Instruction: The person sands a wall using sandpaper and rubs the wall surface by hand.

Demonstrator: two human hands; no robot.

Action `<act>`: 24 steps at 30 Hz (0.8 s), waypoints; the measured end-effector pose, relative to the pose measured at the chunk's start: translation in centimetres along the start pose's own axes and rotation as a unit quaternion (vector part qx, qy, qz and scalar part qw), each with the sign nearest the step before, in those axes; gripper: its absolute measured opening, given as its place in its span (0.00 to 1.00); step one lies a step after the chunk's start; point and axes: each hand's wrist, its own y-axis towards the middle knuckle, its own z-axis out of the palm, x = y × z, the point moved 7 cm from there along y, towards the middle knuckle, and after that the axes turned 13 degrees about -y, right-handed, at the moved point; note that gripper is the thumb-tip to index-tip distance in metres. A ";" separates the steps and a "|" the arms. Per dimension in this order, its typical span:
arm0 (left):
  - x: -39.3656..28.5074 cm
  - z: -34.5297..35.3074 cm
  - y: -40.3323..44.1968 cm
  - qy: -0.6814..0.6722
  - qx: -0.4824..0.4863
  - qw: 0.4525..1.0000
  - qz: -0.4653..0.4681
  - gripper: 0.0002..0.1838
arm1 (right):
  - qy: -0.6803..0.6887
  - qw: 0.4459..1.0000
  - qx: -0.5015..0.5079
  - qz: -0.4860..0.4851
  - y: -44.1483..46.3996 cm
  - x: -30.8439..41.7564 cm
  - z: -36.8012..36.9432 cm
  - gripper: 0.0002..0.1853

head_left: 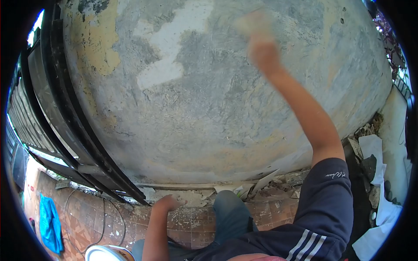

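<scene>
My right hand point(264, 53) is raised against the upper part of the grey wall point(209, 108), its fingers closed round a pale flat tool point(254, 22) that is smeared by motion. The tool lies over the wall surface, to the right of a whitish patch point(167, 52). Low down, my left hand point(171, 202) hangs near the foot of the wall, left of my knee point(230, 203). Its fingers are small and partly bent, and whether they hold anything cannot be made out.
A black metal gate point(69, 95) stands along the left. At lower left are a blue cloth point(50, 224), a thin cable point(124, 217) and a white bucket point(104, 253). Rubble point(369, 167) and white sheets point(374, 239) lie at the right. Debris point(278, 191) lines the wall's base.
</scene>
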 end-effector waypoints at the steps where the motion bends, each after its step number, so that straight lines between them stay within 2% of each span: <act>1: 0.2 0.4 0.4 0.007 0.015 1.000 -0.012 0.43 | 0.033 0.997 -0.021 -0.072 -0.8 3.5 -1.7 0.14; 3: -0.1 1.0 0.6 -0.007 0.039 0.999 0.009 0.43 | 0.079 0.975 -0.028 -0.204 -2.4 8.7 -4.2 0.09; 4: -0.3 0.8 0.7 -0.013 0.046 0.999 0.020 0.44 | 0.092 0.977 0.003 -0.193 -2.4 7.5 -3.7 0.07; 6: -0.9 -0.5 -0.4 -0.017 -0.002 0.999 0.027 0.44 | 0.123 0.976 0.056 -0.173 -2.4 2.6 -1.3 0.05; 9: -1.8 -1.9 -3.1 -0.021 -0.044 0.999 0.011 0.44 | -0.029 0.995 0.002 -0.094 0.7 -10.8 1.7 0.05; 11: -1.1 -1.5 -3.6 -0.024 -0.039 0.999 0.004 0.43 | -0.172 0.978 0.066 0.098 2.1 -20.6 2.7 0.08; 13: -1.1 -1.1 -4.4 -0.014 -0.028 0.999 -0.008 0.43 | -0.225 0.959 0.039 0.168 3.3 -22.9 0.6 0.08; 16: 0.6 0.4 -2.8 0.010 -0.007 1.000 -0.017 0.44 | -0.176 0.977 -0.011 0.123 0.5 -15.4 2.1 0.06; 17: 1.1 1.1 -2.1 0.020 0.002 1.000 -0.016 0.44 | -0.100 0.988 0.017 0.121 -1.1 -10.7 2.8 0.05; 18: 0.9 1.2 -2.2 0.018 0.004 1.000 -0.007 0.44 | -0.020 0.996 0.072 0.049 -3.2 -4.4 2.8 0.04; 19: 0.6 1.0 -2.3 0.016 0.004 1.000 0.001 0.44 | 0.110 0.994 0.017 -0.014 -5.0 2.3 1.2 0.05; 21: 0.3 0.9 -2.6 0.008 0.008 1.000 0.011 0.44 | 0.214 0.961 0.114 -0.130 -8.6 13.7 -1.8 0.06; 24: 0.5 -1.5 -3.4 -0.009 -0.021 1.000 -0.001 0.42 | 0.252 0.933 0.113 -0.232 -7.5 15.4 -3.8 0.11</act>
